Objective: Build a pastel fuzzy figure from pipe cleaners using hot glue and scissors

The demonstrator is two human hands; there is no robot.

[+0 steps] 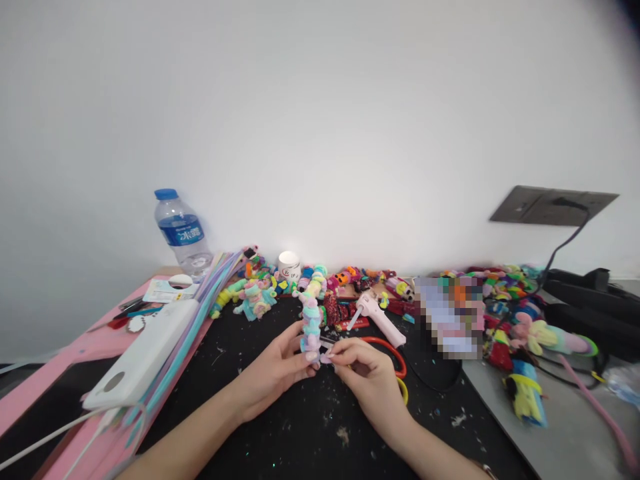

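Observation:
A pastel fuzzy pipe-cleaner figure (pixel 311 320), in blue, pink, yellow and lilac, stands upright between my hands. My left hand (pixel 280 363) is closed around its lower part, thumb in front. My right hand (pixel 363 370) pinches a small lilac piece (pixel 326 359) at the figure's base; whether that piece is joined to the figure I cannot tell. Behind my right hand lie scissors with red (pixel 395 350) and yellow handles, partly hidden by the hand. A pale pink glue gun (pixel 383 320) rests farther back, its nozzle pointing left.
Colourful pipe-cleaner figures (pixel 257 298) line the wall, with a white paper cup (pixel 289 267) among them. On the left are a water bottle (pixel 183 230), pastel pipe cleaners (pixel 200 333) and a white box-shaped object (pixel 145 353). A cable runs from the wall socket (pixel 530 205) at right.

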